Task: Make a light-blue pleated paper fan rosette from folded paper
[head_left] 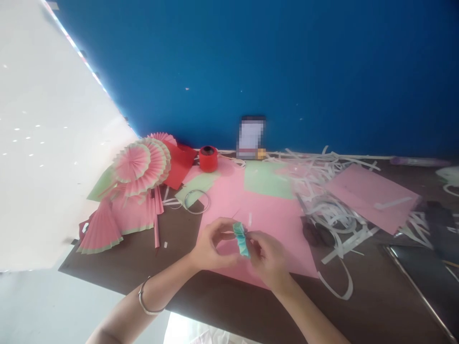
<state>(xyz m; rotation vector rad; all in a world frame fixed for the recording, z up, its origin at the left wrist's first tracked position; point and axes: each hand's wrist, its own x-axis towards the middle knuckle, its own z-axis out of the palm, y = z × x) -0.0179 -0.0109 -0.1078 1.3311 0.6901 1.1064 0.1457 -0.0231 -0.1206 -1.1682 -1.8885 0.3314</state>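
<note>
Turquoise paper (241, 240), pleated into a small strip, is held between two bare hands near the middle of the desk's (143, 258) near edge, seen by me from a remote seat through the head camera. The left hand (208, 244), a bangle (152, 313) on its forearm, curves in a loose C and grips the strip with its fingertips; the right hand (270, 260), fingers curled, pinches the strip from the other side. Beneath both hands I see a large pink sheet (272, 217) reaching from the near edge toward the back edge, a green sheet (268, 180) on its far part.

At the desk's left edge, pleated pink fans (131, 163) with pale green rims lie piled beside a red sheet (181, 165). A red roll (208, 161) stands near the back edge, before a blue wall (287, 71); nearer to me lies a metal ring (208, 201). Toward the back right corner, white strips (346, 247) lie tangled, a pink card (373, 193) among them. By the right edge rests a dark, flat object (426, 282) that I cannot identify.
</note>
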